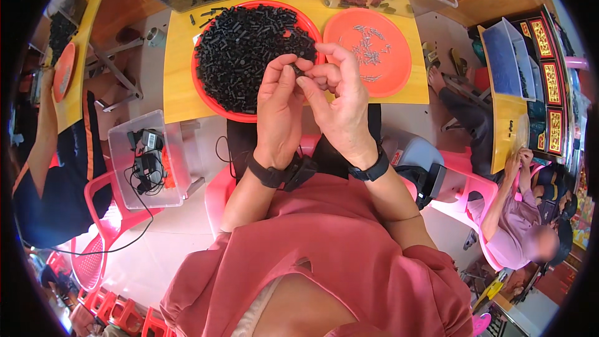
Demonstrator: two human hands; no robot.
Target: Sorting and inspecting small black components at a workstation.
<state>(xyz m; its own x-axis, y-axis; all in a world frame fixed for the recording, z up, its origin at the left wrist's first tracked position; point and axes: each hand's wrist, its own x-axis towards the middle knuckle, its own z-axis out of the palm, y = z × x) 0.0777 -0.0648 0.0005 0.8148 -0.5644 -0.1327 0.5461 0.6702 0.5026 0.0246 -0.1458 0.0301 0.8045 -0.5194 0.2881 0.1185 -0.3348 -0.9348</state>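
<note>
gripping dark part (296,70) (probably) between left hand (276,100) and right hand (343,101) fingertips | up near tub (234,114)'s right rim, plate (394,72) side | tbh pinch lightly, stay over tub for drops

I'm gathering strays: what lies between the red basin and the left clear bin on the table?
In the head view, a few loose black pieces lie on the yellow table between that bin and the red basin.
</note>
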